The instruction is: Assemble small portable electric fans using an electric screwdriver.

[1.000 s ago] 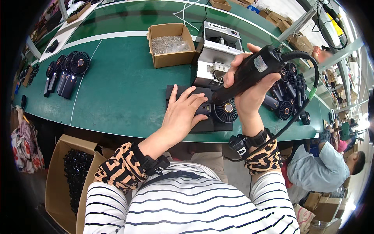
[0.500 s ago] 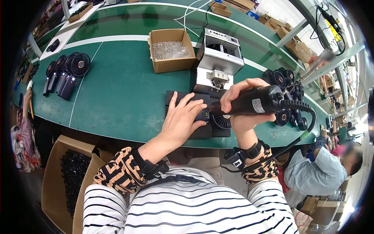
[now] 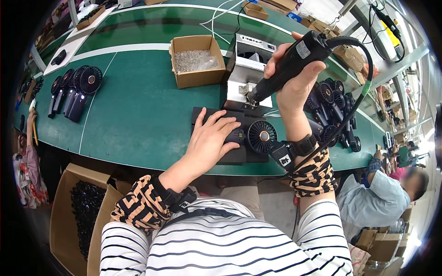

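Note:
My left hand (image 3: 208,141) lies spread over the handle of a black handheld fan (image 3: 262,136), which rests in a flat black fixture (image 3: 199,117). The fan's round head and a small lit display show to the right of my fingers. My right hand (image 3: 297,89) is wrapped round a black electric screwdriver (image 3: 297,57), held tilted with its cable trailing from the upper end. Its tip is at the metal outlet of a screw feeder (image 3: 235,94) behind the fixture; whether a screw is on the bit is too small to tell.
A cardboard box of small screws (image 3: 195,78) stands left of the feeder. Several fans (image 3: 79,89) stand at the far left, and a pile of fans (image 3: 329,108) is at the right. A carton of black parts (image 3: 85,211) is below left. A co-worker (image 3: 375,198) sits at right.
My right hand has lifted the screwdriver off the fan and carried it up and back to the feeder, uncovering the fan head. My left hand stays on the fan.

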The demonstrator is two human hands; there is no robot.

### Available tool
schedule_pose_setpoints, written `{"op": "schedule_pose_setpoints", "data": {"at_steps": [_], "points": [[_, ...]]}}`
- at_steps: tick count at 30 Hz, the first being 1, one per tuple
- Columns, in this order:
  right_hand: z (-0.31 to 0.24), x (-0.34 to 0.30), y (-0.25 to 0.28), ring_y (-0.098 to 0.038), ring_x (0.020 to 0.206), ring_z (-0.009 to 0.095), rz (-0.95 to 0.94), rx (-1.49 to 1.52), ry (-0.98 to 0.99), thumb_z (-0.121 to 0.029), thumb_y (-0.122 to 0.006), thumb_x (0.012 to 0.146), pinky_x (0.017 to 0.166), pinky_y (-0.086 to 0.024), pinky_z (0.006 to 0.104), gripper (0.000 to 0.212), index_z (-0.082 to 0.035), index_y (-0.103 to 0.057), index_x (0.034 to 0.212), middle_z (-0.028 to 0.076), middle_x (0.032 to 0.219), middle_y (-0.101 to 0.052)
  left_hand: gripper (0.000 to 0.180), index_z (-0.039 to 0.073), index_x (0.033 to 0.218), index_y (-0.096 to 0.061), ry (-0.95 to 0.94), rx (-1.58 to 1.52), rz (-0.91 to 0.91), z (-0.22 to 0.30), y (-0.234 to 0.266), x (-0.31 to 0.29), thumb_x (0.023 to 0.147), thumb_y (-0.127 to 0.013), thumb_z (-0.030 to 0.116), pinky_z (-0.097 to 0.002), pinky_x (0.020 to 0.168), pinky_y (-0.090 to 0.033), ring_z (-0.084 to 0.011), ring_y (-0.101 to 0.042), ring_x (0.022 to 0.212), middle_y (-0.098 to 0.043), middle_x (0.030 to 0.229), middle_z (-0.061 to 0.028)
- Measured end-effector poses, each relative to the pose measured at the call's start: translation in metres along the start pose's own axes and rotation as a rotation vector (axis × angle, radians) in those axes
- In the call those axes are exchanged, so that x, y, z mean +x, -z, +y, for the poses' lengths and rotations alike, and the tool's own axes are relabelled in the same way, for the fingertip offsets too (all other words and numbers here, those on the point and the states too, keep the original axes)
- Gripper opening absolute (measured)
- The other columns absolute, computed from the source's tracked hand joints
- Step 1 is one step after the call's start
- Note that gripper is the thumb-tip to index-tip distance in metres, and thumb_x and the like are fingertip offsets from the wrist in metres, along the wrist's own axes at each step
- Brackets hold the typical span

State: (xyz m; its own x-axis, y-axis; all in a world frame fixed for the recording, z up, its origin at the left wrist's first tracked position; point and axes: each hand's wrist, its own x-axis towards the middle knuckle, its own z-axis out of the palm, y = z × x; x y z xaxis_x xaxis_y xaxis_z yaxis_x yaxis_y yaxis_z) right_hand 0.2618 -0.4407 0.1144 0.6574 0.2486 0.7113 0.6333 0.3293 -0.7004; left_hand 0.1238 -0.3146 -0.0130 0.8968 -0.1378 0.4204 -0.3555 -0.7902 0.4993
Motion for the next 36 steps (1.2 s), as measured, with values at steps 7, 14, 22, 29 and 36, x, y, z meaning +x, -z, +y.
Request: {"op": "schedule_pose_setpoints", "data": {"at_steps": [7,14,22,29,36], "points": [[-0.012,-0.017,0.001,-0.055,0.053,0.015,-0.009,0.045,-0.075,-0.084,-0.04,0.079,0.048,-0.047,0.027,0.097,-0.002,-0.04,0.131,0.01,0.087,-0.056,0.05,0.011,0.121,-0.063,-0.01,-0.015,0.025,0.0,-0.002,0.0,0.076,-0.076,0.028,-0.0556,0.114,-0.022,-0.0284,-0.043,0.131,-0.06,0.128,-0.0038],[-0.045,-0.061,-0.006,-0.055,0.052,0.016,-0.025,0.047,-0.15,-0.087,-0.035,0.077,0.045,-0.046,0.0269,0.105,0.0,-0.035,0.136,0.014,0.092,-0.057,0.048,0.011,0.119,-0.064,-0.023,-0.004,0.065,-0.001,-0.002,0.001,0.076,-0.077,0.025,-0.0591,0.113,-0.021,-0.0302,-0.044,0.131,-0.061,0.125,-0.0044],[-0.039,-0.078,-0.004,-0.055,0.052,0.017,0.006,0.079,-0.139,-0.087,-0.037,0.077,0.046,-0.048,0.0294,0.105,0.0,-0.034,0.137,0.015,0.093,-0.056,0.048,0.011,0.119,-0.064,-0.028,-0.006,0.064,0.001,-0.001,0.002,0.075,-0.078,0.025,-0.0616,0.114,-0.015,-0.0292,-0.043,0.133,-0.062,0.123,-0.0035],[-0.034,-0.086,-0.005,-0.053,0.05,0.018,0.07,0.132,-0.159,-0.086,-0.04,0.076,0.044,-0.046,0.0303,0.102,-0.002,-0.037,0.133,0.013,0.088,-0.055,0.046,0.01,0.117,-0.066,-0.019,-0.006,0.06,0.002,-0.001,0.0,0.075,-0.078,0.024,-0.0628,0.114,-0.013,-0.0279,-0.043,0.134,-0.062,0.123,-0.0031],[-0.028,-0.093,-0.005,-0.051,0.047,0.019,0.027,0.266,-0.108,-0.086,-0.043,0.076,0.041,-0.044,0.0307,0.096,-0.005,-0.044,0.128,0.013,0.077,-0.054,0.048,0.01,0.118,-0.066,-0.04,0.021,0.07,0.003,0.001,0.002,0.074,-0.078,0.025,-0.0643,0.114,-0.012,-0.027,-0.044,0.133,-0.063,0.122,-0.0036]]}}
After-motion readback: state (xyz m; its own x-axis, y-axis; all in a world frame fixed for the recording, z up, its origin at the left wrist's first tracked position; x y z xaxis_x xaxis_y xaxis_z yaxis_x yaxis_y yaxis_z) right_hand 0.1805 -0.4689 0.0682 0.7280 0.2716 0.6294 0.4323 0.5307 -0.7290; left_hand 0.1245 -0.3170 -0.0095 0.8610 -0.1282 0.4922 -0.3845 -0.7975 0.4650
